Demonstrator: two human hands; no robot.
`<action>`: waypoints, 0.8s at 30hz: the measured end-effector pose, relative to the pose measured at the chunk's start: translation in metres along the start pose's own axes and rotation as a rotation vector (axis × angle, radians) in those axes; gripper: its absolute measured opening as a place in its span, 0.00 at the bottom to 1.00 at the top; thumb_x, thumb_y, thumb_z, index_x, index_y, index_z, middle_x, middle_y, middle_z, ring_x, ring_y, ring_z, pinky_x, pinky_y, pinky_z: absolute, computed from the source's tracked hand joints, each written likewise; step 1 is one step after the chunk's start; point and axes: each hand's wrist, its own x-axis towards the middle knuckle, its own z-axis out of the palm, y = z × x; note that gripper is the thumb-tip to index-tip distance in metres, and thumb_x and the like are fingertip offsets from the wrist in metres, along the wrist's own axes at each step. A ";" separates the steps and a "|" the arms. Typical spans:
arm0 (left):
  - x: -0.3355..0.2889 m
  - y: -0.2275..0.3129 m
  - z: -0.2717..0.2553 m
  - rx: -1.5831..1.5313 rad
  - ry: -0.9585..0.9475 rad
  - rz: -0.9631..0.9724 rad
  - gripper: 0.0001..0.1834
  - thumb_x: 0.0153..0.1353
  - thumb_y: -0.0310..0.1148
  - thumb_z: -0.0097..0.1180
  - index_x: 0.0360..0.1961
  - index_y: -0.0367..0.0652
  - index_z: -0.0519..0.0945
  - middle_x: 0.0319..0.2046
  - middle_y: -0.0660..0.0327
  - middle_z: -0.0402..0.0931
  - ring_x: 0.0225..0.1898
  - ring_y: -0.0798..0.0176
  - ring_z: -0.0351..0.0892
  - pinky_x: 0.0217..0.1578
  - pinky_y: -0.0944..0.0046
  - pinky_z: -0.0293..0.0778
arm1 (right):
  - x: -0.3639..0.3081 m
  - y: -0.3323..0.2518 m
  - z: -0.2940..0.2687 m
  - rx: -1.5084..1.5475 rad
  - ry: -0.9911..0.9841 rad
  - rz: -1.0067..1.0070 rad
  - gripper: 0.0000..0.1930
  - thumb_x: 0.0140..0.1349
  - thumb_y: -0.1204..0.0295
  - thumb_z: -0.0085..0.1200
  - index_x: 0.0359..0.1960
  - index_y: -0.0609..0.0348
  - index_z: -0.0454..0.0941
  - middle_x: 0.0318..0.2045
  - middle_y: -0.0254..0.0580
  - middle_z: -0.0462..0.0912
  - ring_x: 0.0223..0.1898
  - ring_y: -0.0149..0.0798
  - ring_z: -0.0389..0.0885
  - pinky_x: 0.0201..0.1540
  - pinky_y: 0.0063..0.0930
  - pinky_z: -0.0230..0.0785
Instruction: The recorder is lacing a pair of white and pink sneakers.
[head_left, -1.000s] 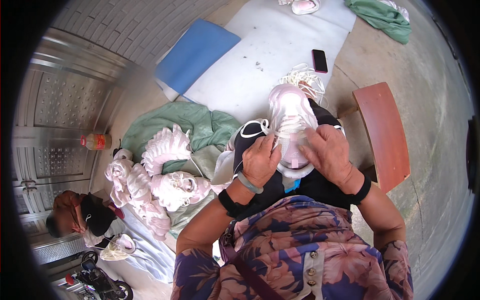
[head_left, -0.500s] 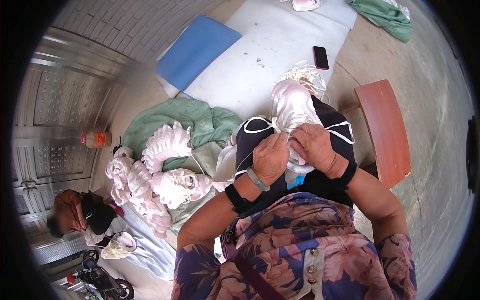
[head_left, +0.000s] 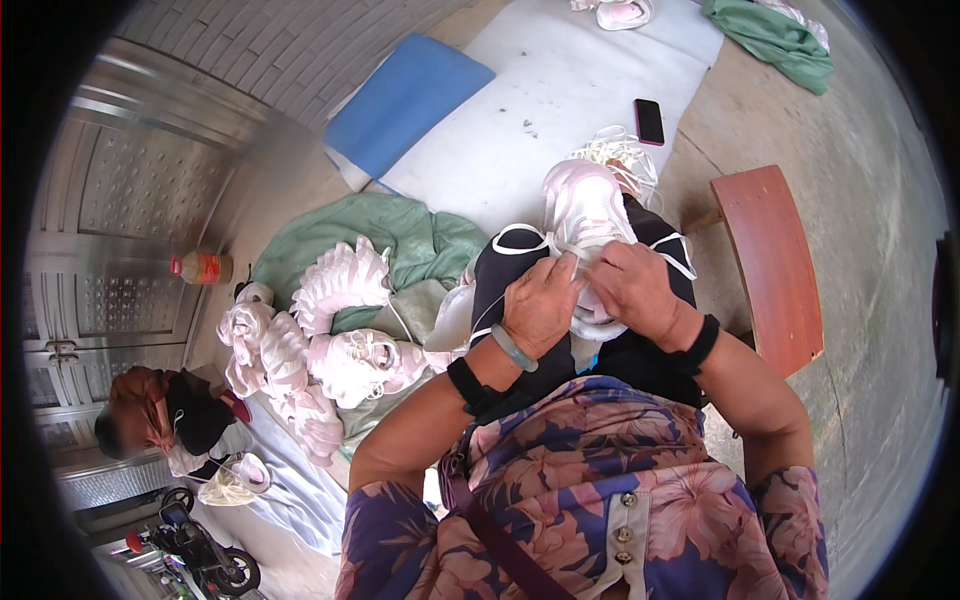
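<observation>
A pale pink and white sneaker [head_left: 582, 195] rests on my lap between my thighs, its toe pointing away from me. White shoelace [head_left: 512, 236] loops out from both sides of it, over my dark trousers. My left hand [head_left: 541, 306] is closed at the left of the lacing, fingertips pinching the lace. Close beside it, my right hand [head_left: 640, 290] is also closed, thumb and fingers pinched on the lace over the shoe's upper part. The fingertips nearly meet and hide the piece of lace between them.
At left, a heap of pink-white shoes [head_left: 340, 290] lies on green cloth [head_left: 430, 235]. A bundle of white laces [head_left: 615, 155] sits beyond my knees. A phone [head_left: 649, 121] lies near the white sheet's edge. Right stands a wooden bench [head_left: 768, 265]. Another person [head_left: 190, 415] sits lower left, near a motorbike [head_left: 205, 550].
Both hands stay at the lacing, the right fingers shifting slightly over the lace. The lace loop on the right has drawn in a little. The whole view has shifted slightly.
</observation>
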 end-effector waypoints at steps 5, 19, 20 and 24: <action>-0.004 -0.003 -0.007 0.008 0.009 0.017 0.18 0.53 0.34 0.57 0.43 0.37 0.72 0.32 0.53 0.72 0.32 0.48 0.76 0.32 0.56 0.73 | -0.035 -0.001 -0.062 0.025 -0.087 -0.024 0.05 0.45 0.76 0.57 0.21 0.57 0.73 0.22 0.38 0.69 0.22 0.42 0.68 0.25 0.33 0.58; 0.017 -0.043 0.002 -0.185 0.063 -0.362 0.08 0.53 0.29 0.57 0.33 0.37 0.74 0.16 0.59 0.74 0.18 0.61 0.72 0.20 0.62 0.68 | -0.105 0.009 -0.099 -0.030 -0.227 0.358 0.09 0.44 0.73 0.59 0.28 0.59 0.75 0.28 0.43 0.75 0.31 0.47 0.74 0.35 0.38 0.63; 0.019 -0.048 0.004 -0.164 0.003 -0.345 0.08 0.54 0.26 0.58 0.34 0.34 0.75 0.16 0.63 0.73 0.17 0.74 0.70 0.19 0.71 0.67 | -0.092 0.007 -0.094 -0.040 -0.148 0.324 0.10 0.44 0.73 0.58 0.31 0.59 0.76 0.30 0.43 0.76 0.32 0.48 0.74 0.36 0.37 0.64; 0.026 -0.051 0.004 -0.650 -0.034 -0.478 0.06 0.57 0.27 0.57 0.34 0.37 0.78 0.22 0.66 0.75 0.19 0.77 0.69 0.19 0.76 0.65 | -0.062 0.008 -0.061 0.057 -0.068 0.308 0.15 0.45 0.73 0.59 0.38 0.59 0.76 0.34 0.45 0.76 0.34 0.48 0.74 0.39 0.38 0.63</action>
